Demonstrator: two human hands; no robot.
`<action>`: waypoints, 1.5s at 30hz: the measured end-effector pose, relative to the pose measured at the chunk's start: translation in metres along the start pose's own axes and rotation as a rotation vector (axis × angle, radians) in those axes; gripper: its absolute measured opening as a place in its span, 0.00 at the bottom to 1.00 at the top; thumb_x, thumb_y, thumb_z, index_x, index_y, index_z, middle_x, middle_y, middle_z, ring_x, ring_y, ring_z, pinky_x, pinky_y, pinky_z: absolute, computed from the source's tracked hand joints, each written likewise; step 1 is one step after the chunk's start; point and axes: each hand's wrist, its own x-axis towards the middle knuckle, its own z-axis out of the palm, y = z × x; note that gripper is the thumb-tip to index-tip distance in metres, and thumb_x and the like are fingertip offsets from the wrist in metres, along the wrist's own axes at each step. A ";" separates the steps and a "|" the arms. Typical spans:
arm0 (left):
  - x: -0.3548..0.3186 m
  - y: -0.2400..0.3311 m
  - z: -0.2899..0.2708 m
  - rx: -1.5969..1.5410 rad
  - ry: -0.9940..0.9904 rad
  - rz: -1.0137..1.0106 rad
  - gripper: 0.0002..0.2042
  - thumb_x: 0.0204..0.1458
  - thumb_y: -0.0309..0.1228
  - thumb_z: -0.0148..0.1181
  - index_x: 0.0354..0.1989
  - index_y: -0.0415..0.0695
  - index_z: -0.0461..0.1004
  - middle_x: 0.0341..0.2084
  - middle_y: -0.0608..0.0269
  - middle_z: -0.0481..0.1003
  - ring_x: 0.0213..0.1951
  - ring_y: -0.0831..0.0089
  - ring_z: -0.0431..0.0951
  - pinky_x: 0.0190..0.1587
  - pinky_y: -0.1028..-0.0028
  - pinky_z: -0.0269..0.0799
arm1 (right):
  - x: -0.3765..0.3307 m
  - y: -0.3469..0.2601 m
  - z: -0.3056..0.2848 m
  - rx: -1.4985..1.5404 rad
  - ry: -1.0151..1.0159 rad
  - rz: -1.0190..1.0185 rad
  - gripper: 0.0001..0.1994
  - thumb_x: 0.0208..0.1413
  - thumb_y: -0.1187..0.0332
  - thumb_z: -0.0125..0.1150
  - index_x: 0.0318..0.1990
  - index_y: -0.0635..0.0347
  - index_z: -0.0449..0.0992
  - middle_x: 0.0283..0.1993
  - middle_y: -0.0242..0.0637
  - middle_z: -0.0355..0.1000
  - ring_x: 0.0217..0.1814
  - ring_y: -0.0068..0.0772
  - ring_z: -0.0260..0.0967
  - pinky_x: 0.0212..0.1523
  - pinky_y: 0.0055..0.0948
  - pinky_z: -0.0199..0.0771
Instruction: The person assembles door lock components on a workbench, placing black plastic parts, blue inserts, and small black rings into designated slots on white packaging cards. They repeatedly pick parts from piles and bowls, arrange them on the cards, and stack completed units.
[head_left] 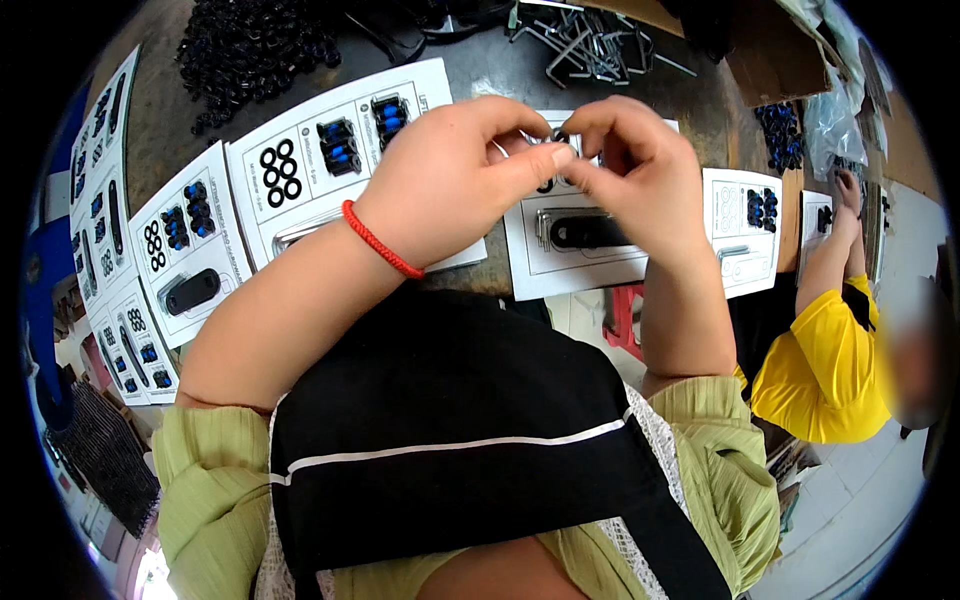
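My left hand (455, 165) and my right hand (630, 170) meet above a white blister card (575, 265) that holds a black oblong part (590, 232). Both hands pinch a small black ring (560, 134) between thumbs and forefingers. A red cord bracelet (380, 240) circles my left wrist. Beneath my fingers more black rings on the card are mostly hidden.
Filled white cards with black rings, blue parts and black oblong pieces lie to the left (330, 150) and far left (185, 250). A heap of black rings (250, 50) and metal hex keys (585, 45) lie at the back. A person in yellow (825, 360) works at the right.
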 end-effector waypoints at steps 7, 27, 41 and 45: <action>0.035 -0.007 -0.038 0.206 0.225 0.233 0.06 0.52 0.29 0.61 0.33 0.39 0.78 0.27 0.60 0.78 0.30 0.75 0.77 0.34 0.75 0.72 | -0.007 -0.009 0.007 0.183 0.040 0.151 0.23 0.43 0.76 0.70 0.49 0.57 0.74 0.32 0.27 0.69 0.21 0.14 0.56 0.22 0.17 0.59; 0.036 -0.011 0.029 0.956 -0.079 0.252 0.15 0.43 0.39 0.68 0.35 0.44 0.77 0.32 0.59 0.75 0.40 0.60 0.76 0.41 0.64 0.74 | -0.018 0.042 0.019 -0.662 0.027 0.196 0.05 0.51 0.66 0.61 0.32 0.54 0.78 0.31 0.36 0.75 0.35 0.42 0.74 0.33 0.38 0.73; 0.057 -0.028 0.038 0.985 -0.066 0.170 0.08 0.48 0.35 0.64 0.34 0.46 0.77 0.34 0.61 0.76 0.41 0.60 0.77 0.41 0.63 0.75 | -0.007 0.040 0.020 -0.543 -0.080 0.205 0.07 0.50 0.67 0.62 0.38 0.51 0.79 0.35 0.38 0.76 0.39 0.45 0.74 0.37 0.41 0.74; 0.060 -0.026 0.039 0.988 -0.076 0.157 0.07 0.48 0.35 0.63 0.32 0.46 0.78 0.33 0.61 0.77 0.41 0.60 0.77 0.41 0.62 0.75 | -0.005 0.041 0.019 -0.585 -0.102 0.252 0.07 0.50 0.67 0.62 0.37 0.51 0.79 0.35 0.38 0.76 0.39 0.44 0.74 0.37 0.41 0.74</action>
